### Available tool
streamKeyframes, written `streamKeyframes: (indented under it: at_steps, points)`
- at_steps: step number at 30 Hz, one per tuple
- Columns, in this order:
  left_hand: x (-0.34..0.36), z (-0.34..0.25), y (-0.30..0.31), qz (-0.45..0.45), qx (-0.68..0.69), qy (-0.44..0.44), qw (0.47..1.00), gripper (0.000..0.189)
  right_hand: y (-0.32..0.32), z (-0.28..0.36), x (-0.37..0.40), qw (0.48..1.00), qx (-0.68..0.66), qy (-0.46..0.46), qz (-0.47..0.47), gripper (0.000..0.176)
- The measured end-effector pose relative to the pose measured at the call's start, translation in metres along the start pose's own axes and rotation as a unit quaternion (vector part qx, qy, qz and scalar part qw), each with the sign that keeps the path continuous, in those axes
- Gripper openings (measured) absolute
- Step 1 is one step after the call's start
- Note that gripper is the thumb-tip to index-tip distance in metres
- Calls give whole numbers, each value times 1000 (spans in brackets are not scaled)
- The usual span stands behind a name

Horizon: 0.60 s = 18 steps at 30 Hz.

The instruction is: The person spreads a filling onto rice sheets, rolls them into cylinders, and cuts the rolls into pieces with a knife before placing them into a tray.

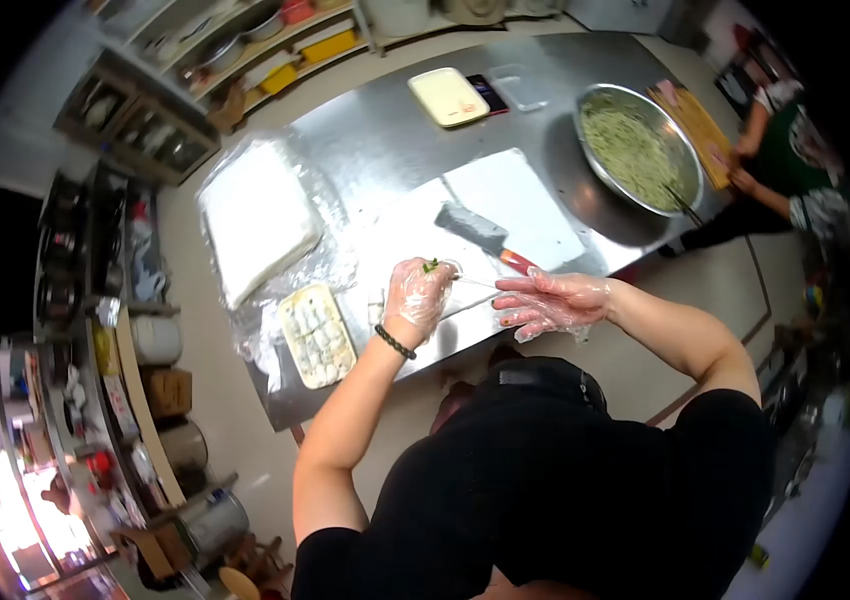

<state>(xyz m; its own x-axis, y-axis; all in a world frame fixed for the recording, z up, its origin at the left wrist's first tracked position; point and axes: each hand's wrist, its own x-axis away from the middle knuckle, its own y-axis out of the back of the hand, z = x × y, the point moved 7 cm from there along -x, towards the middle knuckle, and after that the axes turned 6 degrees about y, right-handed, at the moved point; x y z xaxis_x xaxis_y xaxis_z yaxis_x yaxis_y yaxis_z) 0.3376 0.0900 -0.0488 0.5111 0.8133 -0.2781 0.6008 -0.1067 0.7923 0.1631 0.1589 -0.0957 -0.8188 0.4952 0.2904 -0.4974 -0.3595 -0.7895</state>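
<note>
My left hand (420,297), in a clear plastic glove and with a dark bead bracelet at the wrist, is closed above the white sheets. Green bits (432,266) show at its fingers; what it grips is otherwise hidden. My right hand (557,300), gloved too, is open with fingers spread, palm partly up, near the cleaver's handle. The cleaver (473,226), with a reddish handle, lies across white sheets (520,200). Left of my left hand stands a cream tray (287,322) of small white rolled pieces (320,335).
A thick white stack (260,220) in clear plastic lies at left. A steel bowl (687,150) holds green shredded filling (630,145). At the back are a cream container (448,97), a phone (493,95) and a clear box (522,88). A co-worker handles a cutting board (700,130).
</note>
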Motion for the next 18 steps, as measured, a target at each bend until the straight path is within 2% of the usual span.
streamKeyframes:
  at_steps: [1,3,4,5,7,11,13,14,15,18]
  points:
    - [-5,-10,-8,26,-24,-3,999,28,5,0,9,1000,-5,13,-11,68]
    - [-16,-51,-12,-67,3,-69,995,50,18,2,16,995,72,23,-69,66]
    - [-25,-74,-22,42,6,-124,991,67,15,7,16,989,106,18,-101,60]
    - [-26,-104,-16,8,-53,-199,979,59,11,10,16,986,126,27,-109,51]
    - [-35,-107,-37,45,-125,-228,965,52,28,5,11,994,71,22,-80,43]
    - [-50,-108,-46,69,-99,-215,969,43,34,7,14,998,15,3,-64,41]
    - [-65,-98,-42,82,-92,-91,988,29,19,22,17,997,-23,24,-65,41]
    - [-69,-96,-43,108,-47,-93,989,11,28,21,15,998,-12,37,-56,45]
    - [-73,-96,-43,109,-51,-91,989,11,35,21,12,998,-13,37,-51,45]
    - [-71,-109,-36,14,-132,-196,972,9,36,19,6,1000,-9,24,1,49]
